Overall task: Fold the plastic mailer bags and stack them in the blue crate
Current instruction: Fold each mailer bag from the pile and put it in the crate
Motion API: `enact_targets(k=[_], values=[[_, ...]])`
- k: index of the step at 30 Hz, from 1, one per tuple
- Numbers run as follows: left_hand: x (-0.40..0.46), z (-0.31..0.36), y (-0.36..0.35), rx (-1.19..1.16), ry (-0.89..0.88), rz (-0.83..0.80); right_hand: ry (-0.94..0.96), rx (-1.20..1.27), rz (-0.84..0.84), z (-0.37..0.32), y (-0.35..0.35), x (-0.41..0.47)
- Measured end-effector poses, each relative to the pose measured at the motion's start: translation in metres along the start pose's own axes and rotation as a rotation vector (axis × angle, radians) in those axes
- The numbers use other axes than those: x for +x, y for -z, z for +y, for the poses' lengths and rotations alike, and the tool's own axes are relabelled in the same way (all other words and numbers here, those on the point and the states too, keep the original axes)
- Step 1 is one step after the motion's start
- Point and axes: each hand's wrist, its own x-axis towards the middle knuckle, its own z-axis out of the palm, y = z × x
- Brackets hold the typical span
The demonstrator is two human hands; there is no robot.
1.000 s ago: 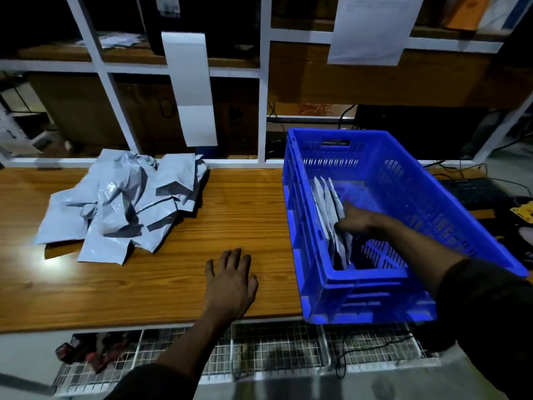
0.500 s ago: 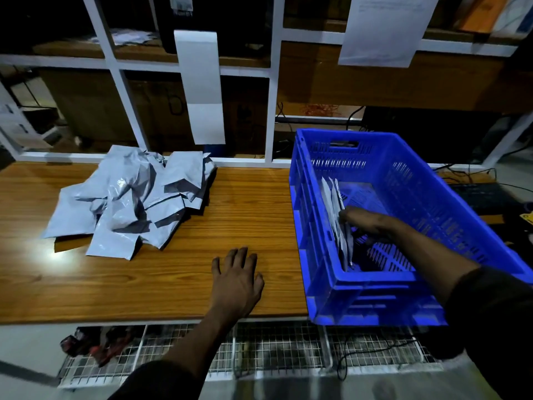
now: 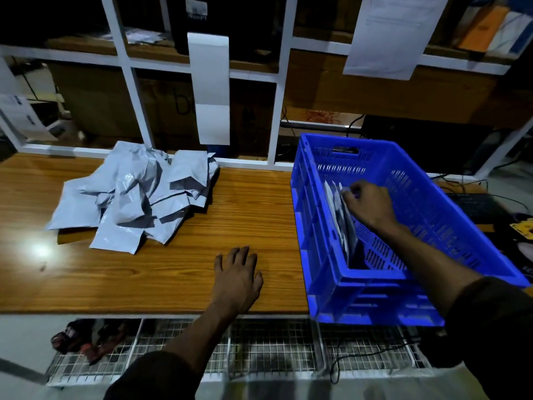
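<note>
the right hand (image 3: 367,204) reaches into the blue plastic crate (image 3: 415,306), fingers curled against the upright folded grey mailers (image 3: 341,223). the left hand (image 3: 236,280) lies flat, fingers spread; the unfolded grey plastic mailer heap (image 3: 135,194) sits ahead-left, nearer it.

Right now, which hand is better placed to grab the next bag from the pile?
Probably the left hand: it rests free on the table nearer the pile. The right hand is busy in the blue crate.
</note>
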Motion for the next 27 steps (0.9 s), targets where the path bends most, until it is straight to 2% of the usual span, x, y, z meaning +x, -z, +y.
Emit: enact_targets(k=[3, 5, 9, 12, 16, 21, 27], values=[[-0.003, -0.017, 0.0, -0.02, -0.066, 0.024, 0.204, -0.073, 0.249, -0.035, 0.013, 0.002], [-0.007, -0.034, 0.003, -0.028, -0.082, 0.044, 0.336, -0.061, 0.291, -0.071, 0.02, 0.002], [-0.018, -0.078, 0.018, 0.011, -0.022, 0.079, 0.53, 0.046, 0.177, -0.149, 0.006, 0.0], [-0.033, -0.121, 0.028, 0.044, 0.042, 0.13, 0.603, 0.049, 0.078, -0.199, -0.029, -0.004], [-0.051, -0.165, 0.041, 0.06, 0.14, 0.186, 0.611, -0.073, -0.064, -0.238, -0.09, -0.009], [-0.05, -0.172, 0.046, 0.061, 0.196, 0.171, 0.67, -0.335, -0.253, -0.269, -0.15, 0.001], [-0.048, -0.17, 0.047, 0.065, 0.224, 0.158, 0.64, -0.462, -0.276, -0.303, -0.194, 0.03]])
